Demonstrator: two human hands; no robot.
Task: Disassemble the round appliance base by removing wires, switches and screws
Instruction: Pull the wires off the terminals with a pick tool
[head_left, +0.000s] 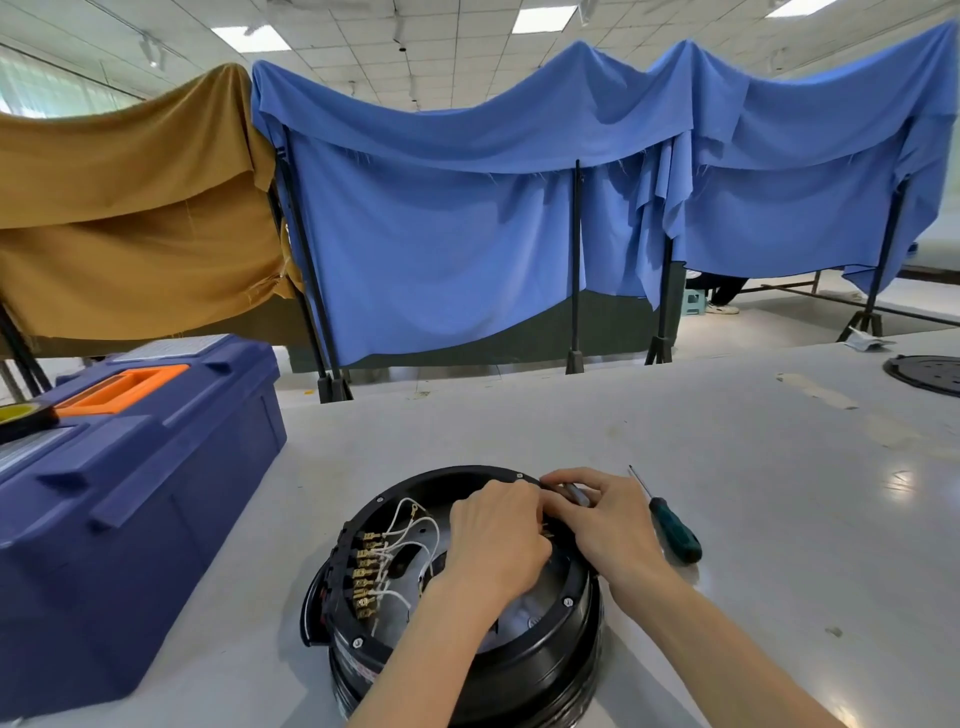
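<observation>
A round black appliance base (545, 654) stands open side up on the white table, near the front edge. Inside it on the left, white wires (410, 540) run to a row of brass terminals on a black switch block (358, 571). My left hand (498, 540) reaches into the base at its far right side, fingers curled over something hidden beneath them. My right hand (608, 519) sits at the base's far right rim, fingers curled round a small grey part (576, 493). What both hands work on is covered.
A green-handled screwdriver (670, 525) lies on the table just right of my right hand. A large blue toolbox (130, 493) with an orange handle stands at the left. A round black plate (924, 374) lies at the far right. Blue and brown cloths hang on racks behind the table.
</observation>
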